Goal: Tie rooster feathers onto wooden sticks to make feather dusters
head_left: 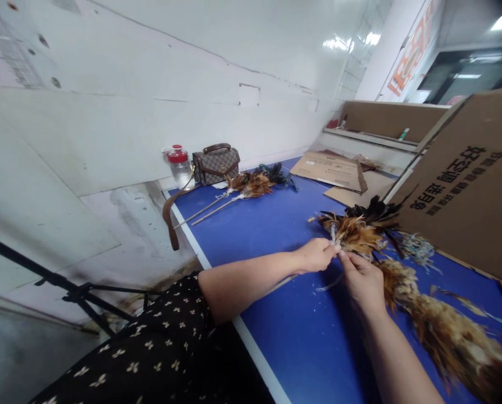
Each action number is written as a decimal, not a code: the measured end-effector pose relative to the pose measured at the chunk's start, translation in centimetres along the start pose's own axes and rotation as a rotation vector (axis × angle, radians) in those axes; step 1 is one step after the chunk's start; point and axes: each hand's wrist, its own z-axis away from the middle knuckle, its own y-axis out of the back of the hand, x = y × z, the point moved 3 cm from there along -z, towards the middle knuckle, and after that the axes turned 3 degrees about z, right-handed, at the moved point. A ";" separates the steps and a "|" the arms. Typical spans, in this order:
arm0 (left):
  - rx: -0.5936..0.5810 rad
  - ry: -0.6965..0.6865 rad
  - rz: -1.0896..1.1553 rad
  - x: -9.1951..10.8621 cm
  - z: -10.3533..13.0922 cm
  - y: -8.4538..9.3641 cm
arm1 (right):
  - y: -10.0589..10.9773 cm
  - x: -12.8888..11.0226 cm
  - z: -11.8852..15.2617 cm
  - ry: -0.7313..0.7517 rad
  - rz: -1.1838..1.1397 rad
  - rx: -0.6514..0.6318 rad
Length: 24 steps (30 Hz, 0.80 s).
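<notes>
My left hand (315,256) is closed around the neck of a feather duster, and part of its thin stick (282,284) shows below my forearm. The duster's head of brown and black feathers (358,233) points away to the right. A whitish strip (334,234) sits at the base of the feathers, between the fingertips of both hands. My right hand (364,279) is pinched there against the strip, close beside my left fingers. A loose pale end (330,285) hangs below them. Just right of my right hand lie long bundles of tan feathers (440,322).
Two feather dusters (251,188) lie at the back of the blue table (251,230), near a brown handbag (217,164) and a red-lidded bottle (178,167). Flat cardboard (329,170) and a large carton (461,179) stand right. A black tripod (80,294) is at left.
</notes>
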 end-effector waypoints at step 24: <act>-0.256 -0.052 0.668 3.3 2.7 -0.3 | -0.4 -0.6 -0.1 -0.066 -0.424 -0.060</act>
